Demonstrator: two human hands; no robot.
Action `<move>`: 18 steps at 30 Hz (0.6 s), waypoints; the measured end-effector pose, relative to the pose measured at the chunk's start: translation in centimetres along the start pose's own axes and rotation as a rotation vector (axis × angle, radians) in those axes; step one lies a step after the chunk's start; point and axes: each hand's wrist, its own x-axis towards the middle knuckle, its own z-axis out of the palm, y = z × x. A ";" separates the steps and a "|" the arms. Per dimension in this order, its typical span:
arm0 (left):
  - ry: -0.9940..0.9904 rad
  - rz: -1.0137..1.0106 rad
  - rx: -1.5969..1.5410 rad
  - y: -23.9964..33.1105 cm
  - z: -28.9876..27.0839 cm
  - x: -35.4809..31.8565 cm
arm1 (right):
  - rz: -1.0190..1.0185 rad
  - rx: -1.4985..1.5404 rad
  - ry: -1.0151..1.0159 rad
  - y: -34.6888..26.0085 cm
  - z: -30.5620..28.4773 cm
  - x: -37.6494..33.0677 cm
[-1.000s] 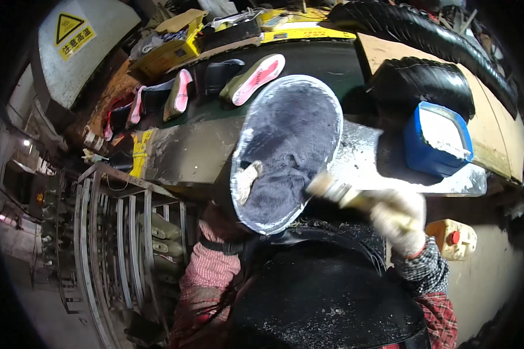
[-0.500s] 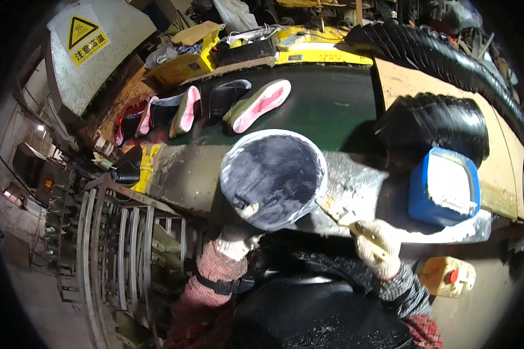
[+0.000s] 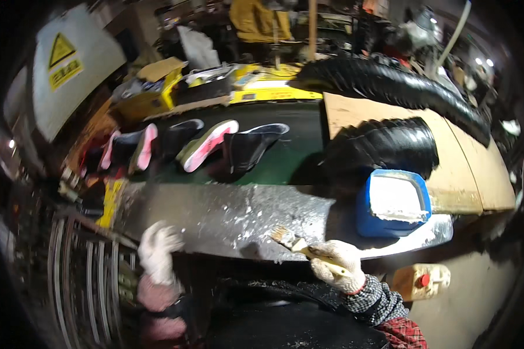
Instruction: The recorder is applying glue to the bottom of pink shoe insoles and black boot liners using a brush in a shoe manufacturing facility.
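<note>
My left hand (image 3: 159, 247), in a pale knit glove, hangs over the left front edge of the metal-topped bench (image 3: 215, 209). Its fingers are somewhat blurred but look apart, with nothing in them. In another pale glove, my right hand (image 3: 339, 264) is closed round the handle of a flat paintbrush (image 3: 294, 241). The worn bristles point left, just over the bench top. A blue cut-open container (image 3: 384, 209) of white paste stands beyond that hand to the right. Dark boots or shoes, some with pink soles, line the green belt; a dark boot (image 3: 247, 148) is the rightmost.
Black ribbed hose (image 3: 390, 145) lies on cardboard (image 3: 466, 180) at the right. Metal racks (image 3: 87, 273) stand at lower left. A yellowish jug with a red cap (image 3: 420, 281) is below the bench, right. Yellow boxes (image 3: 142, 104) line the back.
A round, white-rimmed dark thing left my left hand and that spot. A dark boot now shows at the row's right end. My left hand moved left; the head view shifted.
</note>
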 end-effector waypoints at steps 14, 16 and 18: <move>0.894 0.476 1.385 7.1 -25.8 -31.9 | -0.008 0.254 -0.545 -10.9 9.8 2.2; 1.026 0.658 1.590 8.5 -27.4 -31.6 | 0.018 0.245 -0.510 -11.4 9.3 2.1; 1.403 0.769 1.453 7.9 -30.4 -30.5 | 0.061 0.254 -0.427 -10.9 8.8 1.4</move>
